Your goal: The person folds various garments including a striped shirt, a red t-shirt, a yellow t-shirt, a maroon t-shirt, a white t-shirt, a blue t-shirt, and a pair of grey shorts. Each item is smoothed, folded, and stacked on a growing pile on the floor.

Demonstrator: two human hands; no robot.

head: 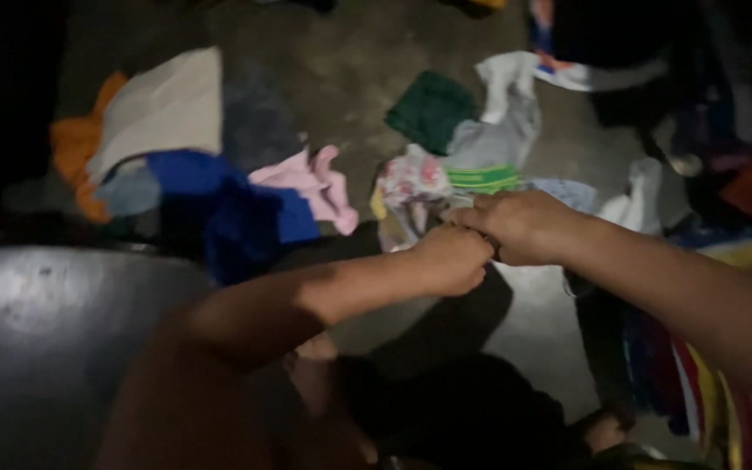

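Note:
My left hand [450, 258] and my right hand [522, 226] meet knuckle to knuckle in the middle of the view, both closed on a light patterned cloth [411, 187] that hangs above the concrete floor. The cloth shows pink and yellow print and bunches up to the left of my fists. Just behind it lie a green striped piece [483, 178] and a grey garment [498, 139]. Blur hides how much of the cloth sits inside each fist.
Clothes are scattered over the floor: a blue garment [219, 204], pink one [315, 183], white and orange pieces [163, 109], a dark green cloth [433, 109]. A grey tub rim [54, 305] sits lower left. More coloured clothing [724, 383] piles at the right.

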